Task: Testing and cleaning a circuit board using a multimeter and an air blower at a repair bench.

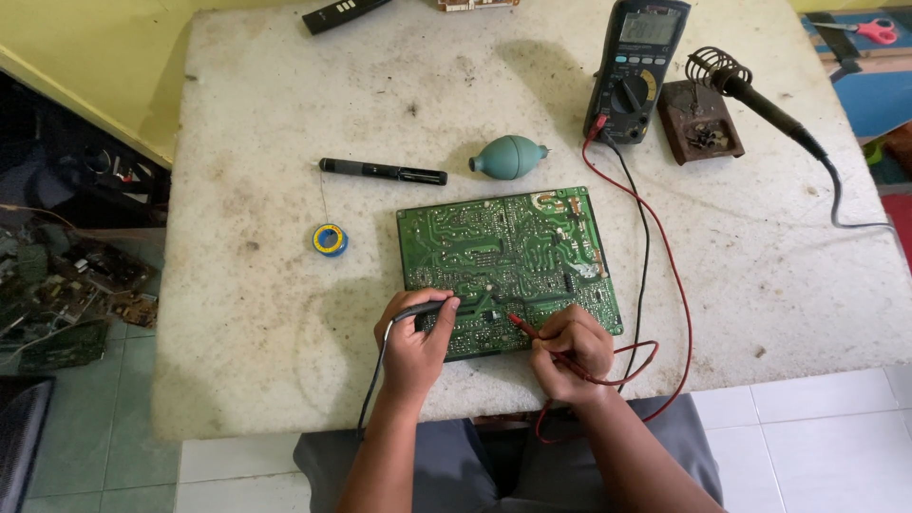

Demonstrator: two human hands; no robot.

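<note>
My left hand (414, 344) pinches the black meter probe (426, 309) between thumb and fingers, tip laid on the near-left part of the green printed circuit board (508, 266), solder side up. My right hand (570, 353) is closed pen-fashion on the red meter probe (524, 325), its tip touching the board just beside the black one. The board lies flat on the stained white stone worktop (285, 114), close to the near edge, roughly central.

Both leads, the red test lead (676, 285) and the black test lead (644, 237), run back to the dark handheld multimeter (632, 71) at the far edge, right of centre. I cannot read its display from here.

Other items noted: a teal rubber dust blower (510, 157) and a slim black pen-shaped tool (382, 172) lying beyond the board; a small blue-and-yellow solder spool (330, 238) to the board's left; a black-handled soldering iron (760, 100) resting in its rusty brown stand (700, 122) near the far-right corner.

Judgement on method: the two tips sit near each other among dense joints, so each should rest on one pad only, held upright and steady (heels of both hands braced on the worktop help), with fingers kept off the metal tips while I glance up at the meter.
</note>
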